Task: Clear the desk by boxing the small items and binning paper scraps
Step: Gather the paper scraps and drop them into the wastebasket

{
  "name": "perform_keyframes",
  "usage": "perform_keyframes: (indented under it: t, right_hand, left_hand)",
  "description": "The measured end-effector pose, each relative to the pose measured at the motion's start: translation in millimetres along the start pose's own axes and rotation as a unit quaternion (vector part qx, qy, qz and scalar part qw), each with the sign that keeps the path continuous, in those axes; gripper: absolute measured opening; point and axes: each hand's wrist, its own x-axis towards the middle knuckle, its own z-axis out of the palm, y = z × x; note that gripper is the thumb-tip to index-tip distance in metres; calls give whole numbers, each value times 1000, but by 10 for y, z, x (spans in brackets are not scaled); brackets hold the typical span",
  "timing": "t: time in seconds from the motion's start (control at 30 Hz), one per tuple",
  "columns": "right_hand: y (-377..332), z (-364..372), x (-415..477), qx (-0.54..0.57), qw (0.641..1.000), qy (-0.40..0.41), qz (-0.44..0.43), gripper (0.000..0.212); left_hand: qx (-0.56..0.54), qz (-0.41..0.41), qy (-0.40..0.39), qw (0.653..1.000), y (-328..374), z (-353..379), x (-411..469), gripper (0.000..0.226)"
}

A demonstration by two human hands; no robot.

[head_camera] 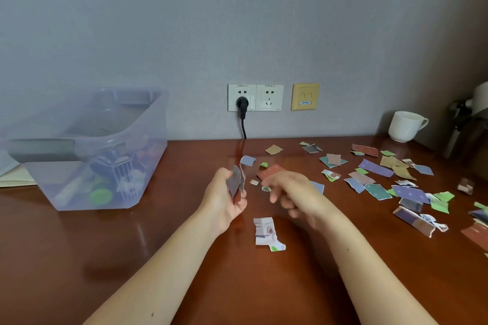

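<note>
My left hand grips a small stack of paper scraps upright above the brown desk. Just to its right, my right hand hovers blurred over the desk with loosely bent fingers and nothing visible in them. A tiny scrap and a red scrap lie right by its fingers. One white crumpled scrap lies in front of both hands. Several coloured scraps are scattered across the right half of the desk. The clear plastic box on the left holds several small items.
A white cup stands at the back right by the wall. A dark metal object sits at the far right edge. A black plug and cord hang from the wall socket. Papers lie left of the box.
</note>
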Motion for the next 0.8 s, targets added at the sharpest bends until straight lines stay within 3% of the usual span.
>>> perform_keyframes:
  t: [0.07, 0.17, 0.23, 0.33, 0.47, 0.63, 0.7, 0.8]
  right_hand:
    - [-31, -38, -64, -175, 984, -40, -21, 18]
    - [-5, -60, -94, -364, 926, -98, 3, 50]
    - [29, -40, -85, -398, 912, -96, 8, 58]
    - [51, -7, -62, -399, 912, -101, -3, 51]
    - [91, -13, -14, -334, 937, -100, -29, 30]
    - [111, -95, 39, -80, 997, -17, 14, 20]
    - [108, -146, 78, 32, 998, 53, 24, 12]
    - [120, -161, 117, 147, 982, 107, 43, 13]
  left_hand:
    - [-4, -35, -28, 999, 16, 1, -43, 24]
    - [2, -58, -40, 998, 11, -8, -66, 32]
    - [13, -61, -36, 997, 8, -14, -73, 34]
    - [36, -58, -30, 997, 15, -21, -68, 36]
    - [126, -49, -41, 990, 31, 4, -90, 37]
    - [274, -1, -68, 959, 17, 23, -132, 42]
    - [421, 39, -81, 903, 13, 30, -171, 32]
    - [604, 90, -151, 777, 8, 17, -225, 27]
